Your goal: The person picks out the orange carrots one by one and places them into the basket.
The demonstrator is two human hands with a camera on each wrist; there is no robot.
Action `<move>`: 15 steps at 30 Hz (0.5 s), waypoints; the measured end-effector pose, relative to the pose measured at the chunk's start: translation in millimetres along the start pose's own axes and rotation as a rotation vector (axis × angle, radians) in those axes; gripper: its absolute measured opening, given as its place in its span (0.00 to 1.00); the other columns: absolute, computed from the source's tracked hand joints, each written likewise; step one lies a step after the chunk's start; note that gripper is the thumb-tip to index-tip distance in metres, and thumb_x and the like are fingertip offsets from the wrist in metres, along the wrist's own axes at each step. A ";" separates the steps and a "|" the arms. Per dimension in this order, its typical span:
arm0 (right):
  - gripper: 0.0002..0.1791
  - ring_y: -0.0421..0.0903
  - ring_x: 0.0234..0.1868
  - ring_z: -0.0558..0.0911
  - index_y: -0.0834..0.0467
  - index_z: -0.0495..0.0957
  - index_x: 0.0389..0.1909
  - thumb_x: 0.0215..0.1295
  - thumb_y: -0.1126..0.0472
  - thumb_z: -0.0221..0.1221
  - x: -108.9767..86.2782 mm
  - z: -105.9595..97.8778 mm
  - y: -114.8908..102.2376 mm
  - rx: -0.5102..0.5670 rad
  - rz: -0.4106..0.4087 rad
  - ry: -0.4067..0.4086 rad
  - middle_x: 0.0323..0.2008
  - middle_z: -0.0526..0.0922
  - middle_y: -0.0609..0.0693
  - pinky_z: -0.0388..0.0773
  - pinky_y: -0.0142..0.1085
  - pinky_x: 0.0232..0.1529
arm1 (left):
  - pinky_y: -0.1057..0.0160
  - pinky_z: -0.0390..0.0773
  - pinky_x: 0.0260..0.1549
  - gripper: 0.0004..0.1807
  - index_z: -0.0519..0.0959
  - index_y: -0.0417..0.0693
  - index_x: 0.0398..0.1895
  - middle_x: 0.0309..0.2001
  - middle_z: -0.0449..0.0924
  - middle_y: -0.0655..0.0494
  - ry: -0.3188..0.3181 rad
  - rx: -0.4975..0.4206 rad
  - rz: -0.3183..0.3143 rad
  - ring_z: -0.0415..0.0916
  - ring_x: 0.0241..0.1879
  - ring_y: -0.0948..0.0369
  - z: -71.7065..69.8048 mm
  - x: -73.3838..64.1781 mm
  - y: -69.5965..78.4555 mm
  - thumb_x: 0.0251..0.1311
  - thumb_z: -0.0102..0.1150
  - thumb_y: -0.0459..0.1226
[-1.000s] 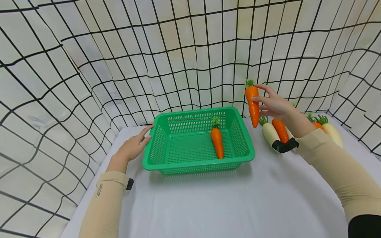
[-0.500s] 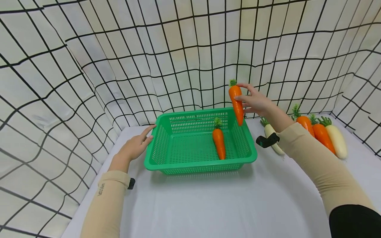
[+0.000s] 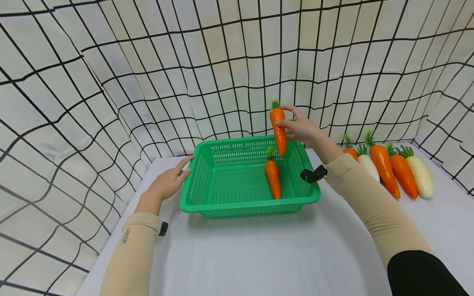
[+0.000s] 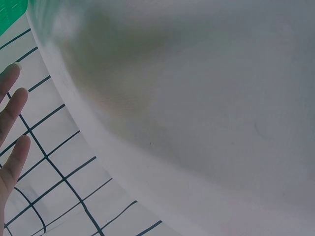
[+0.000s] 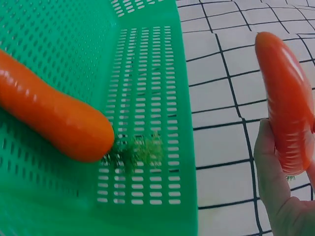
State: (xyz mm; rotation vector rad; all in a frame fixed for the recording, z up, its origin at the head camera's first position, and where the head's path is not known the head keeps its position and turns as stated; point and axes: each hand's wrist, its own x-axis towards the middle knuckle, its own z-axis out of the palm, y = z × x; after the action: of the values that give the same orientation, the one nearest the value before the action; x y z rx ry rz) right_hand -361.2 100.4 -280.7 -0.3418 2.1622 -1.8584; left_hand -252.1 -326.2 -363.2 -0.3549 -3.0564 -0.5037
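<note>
Over the back right part of a green basket (image 3: 240,207), my right hand (image 3: 301,128) holds an orange carrot (image 3: 278,128) with a green leafy top, pinched between thumb and fingers. Its tip points downward. In the right wrist view the held carrot (image 5: 288,98) shows beside the basket wall (image 5: 147,98). A second carrot (image 3: 273,179) lies inside the basket, toward its right side. My left hand (image 3: 167,183) touches the basket's left rim with extended fingers. Only the fingers (image 4: 15,113) of that hand appear in the left wrist view.
To the right on the white tabletop (image 3: 237,255) lie several vegetables in a row: carrots (image 3: 385,168) and white radishes (image 3: 420,176). A white wall with a black grid (image 3: 237,74) stands close behind the basket.
My right hand has carried the carrot leftward from beside the vegetable row to above the basket. The left hand stays at the rim. More of the vegetable row shows now.
</note>
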 end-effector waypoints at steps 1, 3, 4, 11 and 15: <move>0.36 0.60 0.54 0.79 0.43 0.50 0.81 0.79 0.59 0.54 1.6 3.6 0.5 0.007 0.001 -0.007 0.68 0.64 0.65 0.75 0.56 0.62 | 0.35 0.78 0.45 0.33 0.49 0.58 0.83 0.61 0.77 0.31 0.000 -0.003 0.001 0.79 0.52 0.34 0.3 -0.3 0.1 0.81 0.30 0.58; 0.36 0.60 0.54 0.79 0.43 0.51 0.81 0.79 0.61 0.54 4.7 10.4 1.9 0.009 0.003 -0.017 0.69 0.64 0.65 0.76 0.56 0.60 | 0.34 0.78 0.45 0.33 0.49 0.58 0.83 0.61 0.77 0.31 0.001 -0.006 0.002 0.79 0.52 0.34 1.0 -0.9 0.0 0.81 0.30 0.57; 0.36 0.60 0.53 0.80 0.42 0.51 0.81 0.79 0.61 0.53 5.9 13.8 2.4 0.007 0.002 -0.024 0.69 0.64 0.65 0.77 0.56 0.59 | 0.34 0.78 0.45 0.33 0.49 0.58 0.83 0.61 0.77 0.31 0.002 -0.007 0.002 0.79 0.52 0.34 1.2 -1.2 0.3 0.81 0.30 0.57; 0.36 0.56 0.45 0.81 0.43 0.53 0.80 0.78 0.64 0.54 15.3 31.8 7.9 -0.019 -0.016 -0.069 0.65 0.67 0.65 0.80 0.54 0.55 | 0.34 0.78 0.44 0.34 0.49 0.57 0.83 0.60 0.77 0.30 0.013 -0.011 -0.001 0.79 0.51 0.34 0.4 -1.2 0.7 0.81 0.30 0.58; 0.34 0.58 0.48 0.80 0.46 0.54 0.78 0.77 0.66 0.55 18.8 39.4 12.4 -0.040 -0.014 -0.085 0.64 0.68 0.66 0.80 0.55 0.55 | 0.34 0.77 0.45 0.34 0.50 0.56 0.83 0.60 0.77 0.30 0.011 -0.014 0.003 0.79 0.52 0.33 -0.6 -1.2 0.9 0.81 0.30 0.58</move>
State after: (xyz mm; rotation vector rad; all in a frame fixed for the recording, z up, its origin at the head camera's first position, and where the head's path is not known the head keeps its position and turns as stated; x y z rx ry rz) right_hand -365.0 59.3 -299.5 -0.4372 2.1481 -1.7760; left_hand -250.8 -325.8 -362.4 -0.3553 -3.0431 -0.5261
